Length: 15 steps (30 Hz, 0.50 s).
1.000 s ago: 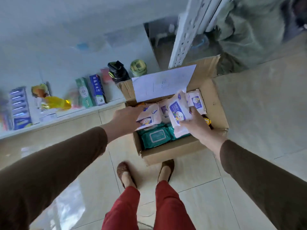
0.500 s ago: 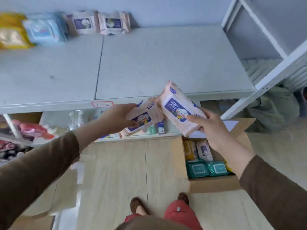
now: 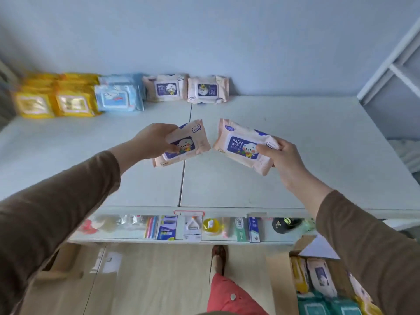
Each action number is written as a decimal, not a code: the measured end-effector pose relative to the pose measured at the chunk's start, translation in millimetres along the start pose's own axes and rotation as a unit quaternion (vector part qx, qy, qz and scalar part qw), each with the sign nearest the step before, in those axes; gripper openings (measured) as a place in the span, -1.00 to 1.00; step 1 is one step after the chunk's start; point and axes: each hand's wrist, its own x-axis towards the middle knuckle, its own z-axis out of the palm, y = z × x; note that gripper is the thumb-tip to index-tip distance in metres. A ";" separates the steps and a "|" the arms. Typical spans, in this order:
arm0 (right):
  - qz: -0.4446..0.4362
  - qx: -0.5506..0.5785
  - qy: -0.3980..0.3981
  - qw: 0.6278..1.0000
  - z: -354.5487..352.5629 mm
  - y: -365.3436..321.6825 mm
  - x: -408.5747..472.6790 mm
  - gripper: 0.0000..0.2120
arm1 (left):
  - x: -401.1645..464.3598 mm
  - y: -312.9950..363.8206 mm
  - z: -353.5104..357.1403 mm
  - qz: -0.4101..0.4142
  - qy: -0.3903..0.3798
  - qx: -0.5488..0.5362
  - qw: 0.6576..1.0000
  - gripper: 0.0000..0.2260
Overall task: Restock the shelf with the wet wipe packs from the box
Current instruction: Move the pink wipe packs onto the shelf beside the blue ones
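Hands (image 3: 156,142) hide pack (image 3: 181,144) edges (box (image 3: 279,283) cropped).

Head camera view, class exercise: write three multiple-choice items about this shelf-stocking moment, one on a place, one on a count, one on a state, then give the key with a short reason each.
1. Where do the pink packs already on the shelf stand?
A. At the back by the wall
B. At the front edge
C. On the floor

2. How many packs is the person holding?
A. One
B. Two
C. Four

3. What state is the box in?
A. Taped shut
B. Open and empty
C. Open with packs inside

Key:
1 A, the pink packs stand against the wall.
2 B, the left hand grips one pack and the right hand another pack.
3 C, the box shows packs inside.
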 end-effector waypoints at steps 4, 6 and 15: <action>0.014 -0.025 -0.012 1.000 19.4 -6.9 91.5 -0.78 | 82.4 -31.2 -21.1 -0.019 0.001 0.016 1.000 -0.75; 0.021 -0.039 -0.021 0.999 34.0 -15.3 134.6 -0.74 | 118.9 -45.3 -30.7 -0.022 -0.002 0.023 0.999 -0.74; 0.047 -0.074 -0.082 0.993 102.7 -36.1 284.5 -0.65 | 246.9 -100.1 -68.0 -0.034 -0.029 0.084 0.995 -0.35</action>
